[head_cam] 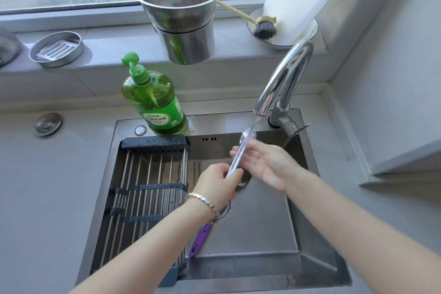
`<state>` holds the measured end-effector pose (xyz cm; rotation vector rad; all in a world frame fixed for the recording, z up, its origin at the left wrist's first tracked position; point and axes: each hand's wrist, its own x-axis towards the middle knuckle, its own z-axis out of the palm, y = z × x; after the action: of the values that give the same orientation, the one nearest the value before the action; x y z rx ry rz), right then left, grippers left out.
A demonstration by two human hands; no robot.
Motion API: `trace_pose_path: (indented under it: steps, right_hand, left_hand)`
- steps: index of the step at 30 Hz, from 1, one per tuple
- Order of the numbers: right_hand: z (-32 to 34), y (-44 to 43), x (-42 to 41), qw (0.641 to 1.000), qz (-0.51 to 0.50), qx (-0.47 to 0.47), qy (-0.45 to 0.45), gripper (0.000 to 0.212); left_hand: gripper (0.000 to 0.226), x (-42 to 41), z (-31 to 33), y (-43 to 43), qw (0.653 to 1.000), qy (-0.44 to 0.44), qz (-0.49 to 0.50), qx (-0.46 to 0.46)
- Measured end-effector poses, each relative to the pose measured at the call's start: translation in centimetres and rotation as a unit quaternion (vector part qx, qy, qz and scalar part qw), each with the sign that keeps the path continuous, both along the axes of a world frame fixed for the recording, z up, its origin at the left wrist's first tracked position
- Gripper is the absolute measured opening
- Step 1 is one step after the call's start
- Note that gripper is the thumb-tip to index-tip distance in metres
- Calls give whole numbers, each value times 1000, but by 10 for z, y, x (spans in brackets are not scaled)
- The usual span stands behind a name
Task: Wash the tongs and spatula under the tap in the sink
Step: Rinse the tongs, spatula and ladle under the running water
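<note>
Steel sink (pixel 257 229) below a window. Nearest, a purple-handled utensil, likely the spatula (pixel 200 241), lies on its floor. The left hand (pixel 219 181) grips the lower end of the blurred tongs (pixel 236 157). Their long axis rises away to the running tap (pixel 284 79), with the flat-fingered right hand (pixel 269 164) alongside.

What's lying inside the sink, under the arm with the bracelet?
A purple handle lies on the floor of the sink. Its other end is hidden under the wrist of the left hand, so what tool it is cannot be seen. The drain is partly covered.
</note>
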<state>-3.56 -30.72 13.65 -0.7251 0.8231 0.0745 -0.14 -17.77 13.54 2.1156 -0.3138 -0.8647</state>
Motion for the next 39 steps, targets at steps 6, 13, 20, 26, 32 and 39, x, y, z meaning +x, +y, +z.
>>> trace_pose_path:
  steps: [6,13,20,26,32,39]
  right_hand:
    - [-6,33,2,997,-74,17,6,12]
    - [-3,51,10,993,-95,32,58,35]
    - [8,52,10,997,-57,26,-39,15]
    - [7,35,20,992,-27,-89,83,32]
    - [6,24,19,989,-12,-148,10,24]
    - [8,3,5,992,-41,-111,-33,18]
  left_hand:
    - [23,-14,2,28,997,10,-66,45]
    - [14,-20,12,44,991,110,-66,-47]
    - [45,-13,10,33,970,193,77,-126]
    - [26,-10,8,21,925,314,96,-193]
    - [29,3,15,-6,925,312,133,-171]
    - [57,17,14,-45,978,194,62,-40]
